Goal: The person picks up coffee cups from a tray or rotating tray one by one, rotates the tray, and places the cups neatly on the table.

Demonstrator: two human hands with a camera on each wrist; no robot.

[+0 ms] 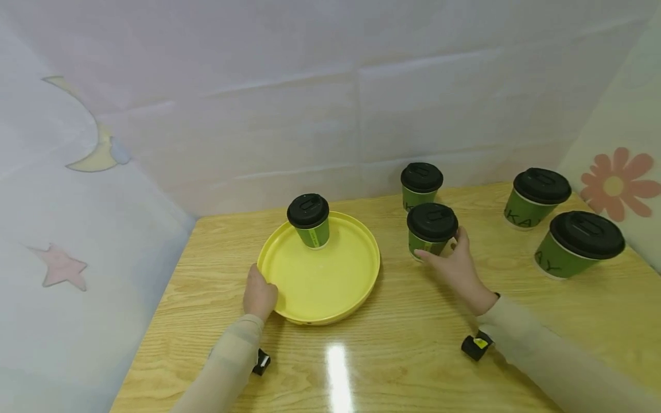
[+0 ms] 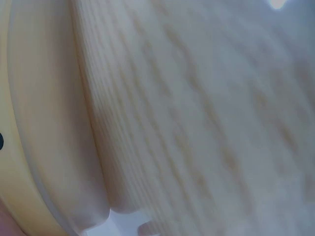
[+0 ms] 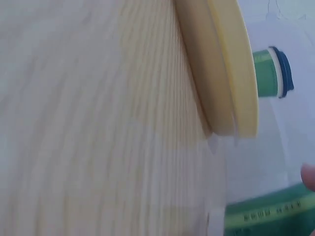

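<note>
A pale draped backdrop [image 1: 289, 115] rises behind a wood-grain desk [image 1: 403, 367], where a person in light sleeves works with both hands. Left of the desk's middle lies a round yellow tray [image 1: 322, 287], its base against the wood in the right wrist view. Five green paper cups with black lids are on show: a front cup [image 1: 560, 261] and a second cup [image 1: 524, 212] stand upright and apart at right; a rear cup [image 1: 418, 198] stands near the backdrop; a tray cup [image 1: 315, 234] stands upright at the tray's far side; and a held cup [image 1: 420, 245] is right of the tray, just in front of the rear cup. The right hand [image 1: 458, 272] grasps the held cup between thumb and fingers; whether its base touches the desk cannot be told. The left hand [image 1: 260, 292] grips the tray's left rim. Smallest are the black devices [image 1: 475, 347] at the wrists.
</note>
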